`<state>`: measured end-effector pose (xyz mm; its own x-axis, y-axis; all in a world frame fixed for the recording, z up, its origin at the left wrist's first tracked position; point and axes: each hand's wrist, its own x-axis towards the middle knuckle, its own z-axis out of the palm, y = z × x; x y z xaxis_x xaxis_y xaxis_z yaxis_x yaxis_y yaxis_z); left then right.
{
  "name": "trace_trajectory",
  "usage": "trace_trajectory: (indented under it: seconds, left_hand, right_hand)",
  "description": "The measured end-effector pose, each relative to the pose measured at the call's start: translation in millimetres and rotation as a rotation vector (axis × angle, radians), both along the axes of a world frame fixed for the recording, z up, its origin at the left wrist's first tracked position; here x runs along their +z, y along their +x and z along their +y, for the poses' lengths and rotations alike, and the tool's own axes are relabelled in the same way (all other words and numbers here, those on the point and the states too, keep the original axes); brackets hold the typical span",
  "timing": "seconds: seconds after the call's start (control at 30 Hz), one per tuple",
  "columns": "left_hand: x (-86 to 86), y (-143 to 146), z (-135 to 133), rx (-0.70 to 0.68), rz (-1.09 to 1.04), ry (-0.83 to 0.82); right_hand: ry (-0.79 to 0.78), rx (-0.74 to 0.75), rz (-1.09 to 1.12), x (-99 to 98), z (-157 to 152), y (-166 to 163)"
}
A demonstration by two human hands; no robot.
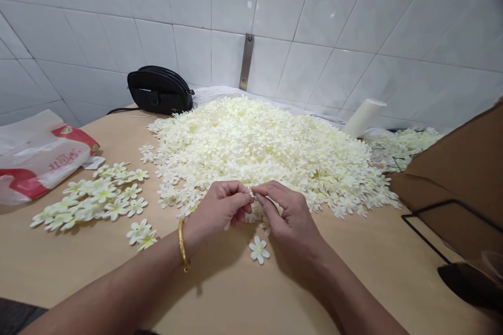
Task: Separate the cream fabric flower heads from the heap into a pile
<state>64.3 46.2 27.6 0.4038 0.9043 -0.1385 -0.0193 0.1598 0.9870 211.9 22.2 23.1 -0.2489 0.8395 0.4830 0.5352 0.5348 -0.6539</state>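
Observation:
My left hand [225, 203] and my right hand [288, 212] meet fingertip to fingertip in front of a big heap of pale yellow-white artificial flowers [251, 141]. Both are closed in a pinch, thumb against forefinger. Whatever lies between the fingertips is too small to make out. A bit of white petal shows under the left fingers. Just below the hands a single six-petalled flower [259, 250] lies face up on the table [220, 293]. Left of my left wrist, which wears a gold bangle [183, 246], rests a small cluster of flowers [142, 234].
More loose flowers [98, 196] spread at the left, near a red-and-white plastic bag [43, 159]. A black bag [159, 91] stands at the back left against the tiled wall. At the right are a white roll [363, 118], a brown cardboard piece [459, 178] and a black wire frame [426, 235].

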Motion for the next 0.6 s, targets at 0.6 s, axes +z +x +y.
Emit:
trace_trajectory:
  seconds: [0.6]
  left_hand:
    - [-1.2, -1.7, -0.4, -0.058, 0.019, 0.066]
  right_hand:
    - [-0.139, 0.074, 0.064, 6.1, 0.1, 6.4]
